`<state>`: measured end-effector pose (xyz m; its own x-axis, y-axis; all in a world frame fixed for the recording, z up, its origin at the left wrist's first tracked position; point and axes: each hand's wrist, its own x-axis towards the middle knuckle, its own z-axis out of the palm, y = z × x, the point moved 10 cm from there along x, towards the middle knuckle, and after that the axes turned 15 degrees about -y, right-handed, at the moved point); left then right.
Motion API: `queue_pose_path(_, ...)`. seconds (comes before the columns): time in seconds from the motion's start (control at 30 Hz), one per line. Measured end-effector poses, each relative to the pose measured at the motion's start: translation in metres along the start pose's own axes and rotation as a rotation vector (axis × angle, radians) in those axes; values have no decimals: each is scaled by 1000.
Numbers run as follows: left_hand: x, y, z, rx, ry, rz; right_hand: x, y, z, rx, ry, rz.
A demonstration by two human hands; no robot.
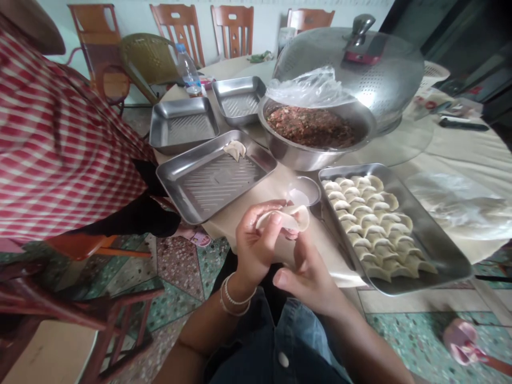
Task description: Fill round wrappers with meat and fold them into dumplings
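A folded dumpling (285, 220) of pale dough is held up over the near table edge. My left hand (260, 234) is closed around it, thumb pressed on the front of the dough. My right hand (310, 269) is just to the right, its fingertips at the dumpling's right end and its thumb held apart. Part of its fingers is hidden behind the dough. Beyond the hands sits a small bowl (310, 186) with something whitish in it. To the right, a metal tray (444, 264) carries rows of dumplings (372, 224).
A large steel bowl (296, 154) of minced filling (310, 127) stands behind, with a plastic bag on its rim. A metal tray (216, 181) at left holds a few dumplings (235, 149). A big domed lid (320, 53) rises behind. A person in a checked shirt (68, 144) stands left.
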<state>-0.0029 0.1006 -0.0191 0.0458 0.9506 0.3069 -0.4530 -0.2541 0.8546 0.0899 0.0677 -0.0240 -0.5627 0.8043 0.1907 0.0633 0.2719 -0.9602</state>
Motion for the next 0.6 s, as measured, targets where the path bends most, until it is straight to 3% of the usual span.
queue_pose_path(0.37, -2, 10, -1, 138, 38, 12, 3, -30, -13, -489, 122, -72)
queue_pose_path(0.5, -2, 5, 0, 23, 22, -32, 6, -36, -17, -581, 147, -56)
queue_pose_path(0.6, 1, -10, 9, -119, -79, -121, 8, -35, -18, -561, 130, -47)
